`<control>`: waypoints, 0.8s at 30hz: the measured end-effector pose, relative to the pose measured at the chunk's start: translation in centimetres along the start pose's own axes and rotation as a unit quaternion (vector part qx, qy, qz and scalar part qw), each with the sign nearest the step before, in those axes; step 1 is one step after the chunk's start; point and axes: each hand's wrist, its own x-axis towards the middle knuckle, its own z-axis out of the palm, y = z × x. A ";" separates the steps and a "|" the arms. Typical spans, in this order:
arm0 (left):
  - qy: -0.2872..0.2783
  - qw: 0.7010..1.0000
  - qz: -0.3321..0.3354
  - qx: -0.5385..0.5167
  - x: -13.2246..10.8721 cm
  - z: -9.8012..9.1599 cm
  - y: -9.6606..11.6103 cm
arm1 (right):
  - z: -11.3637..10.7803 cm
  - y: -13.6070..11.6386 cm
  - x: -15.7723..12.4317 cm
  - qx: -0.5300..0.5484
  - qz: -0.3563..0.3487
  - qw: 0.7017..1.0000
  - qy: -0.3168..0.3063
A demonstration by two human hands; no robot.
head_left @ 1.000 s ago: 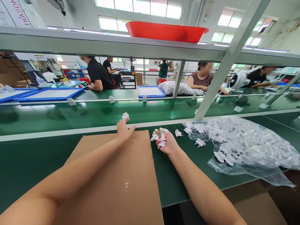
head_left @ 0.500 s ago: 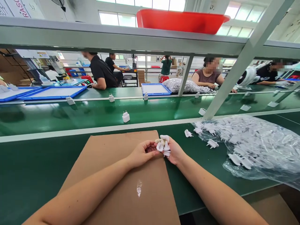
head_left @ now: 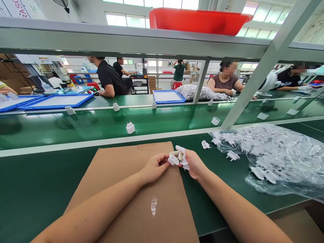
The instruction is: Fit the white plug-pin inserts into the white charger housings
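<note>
Over the right edge of a cardboard sheet [head_left: 131, 195], my two hands meet. My left hand [head_left: 155, 168] is closed, thumb and fingers pinching one white plastic plug piece [head_left: 173, 160]. My right hand [head_left: 193, 163] is closed around several more white plug pieces [head_left: 185, 161], and some of its fingertips look covered in pale finger cots. To the right of my right hand, a loose plug piece with pins [head_left: 206, 144] and another plug piece [head_left: 233, 156] lie on the green table. Beyond them spreads a clear plastic bag [head_left: 286, 152] full of similar pieces.
A green conveyor belt [head_left: 101, 125] runs across, carrying spaced white charger bodies such as one charger [head_left: 130, 128]. A slanted metal post [head_left: 249, 84] and a shelf beam [head_left: 126, 42] with a red tray [head_left: 197, 21] stand ahead. Co-workers sit beyond, near blue-rimmed trays [head_left: 58, 101].
The pinched piece in my left hand has shifted slightly away from the cluster in my right hand, which moved a little right. Chargers on the belt have moved left.
</note>
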 end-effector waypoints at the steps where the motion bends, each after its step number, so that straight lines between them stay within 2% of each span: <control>1: 0.007 1.000 -0.001 -0.002 0.0 0.0 0.0 | -0.1 0.1 0.0 -0.015 -0.012 1.000 0.003; 5: 0.037 0.999 -0.006 -0.013 0.0 0.0 0.4 | -0.4 0.1 0.1 -0.060 -0.053 0.997 0.009; 9: 0.076 0.996 -0.031 -0.033 -0.1 0.0 0.9 | -0.3 -0.1 0.0 -0.056 -0.081 0.995 0.022; 12: 0.111 0.991 -0.041 -0.062 -0.1 -0.1 0.7 | -0.1 0.0 -0.2 -0.064 -0.082 0.995 -0.002; 18: 0.211 0.975 -0.001 -0.074 0.2 -0.3 0.1 | 0.8 0.8 -1.1 -0.137 -0.093 0.983 -0.077; 21: 0.197 0.978 0.000 -0.071 0.2 -0.3 0.1 | 0.9 1.0 -1.5 -0.178 -0.151 0.969 -0.081; 24: 0.168 0.985 0.016 -0.042 0.0 -0.2 0.3 | 0.6 1.1 -1.6 -0.241 -0.208 0.947 -0.051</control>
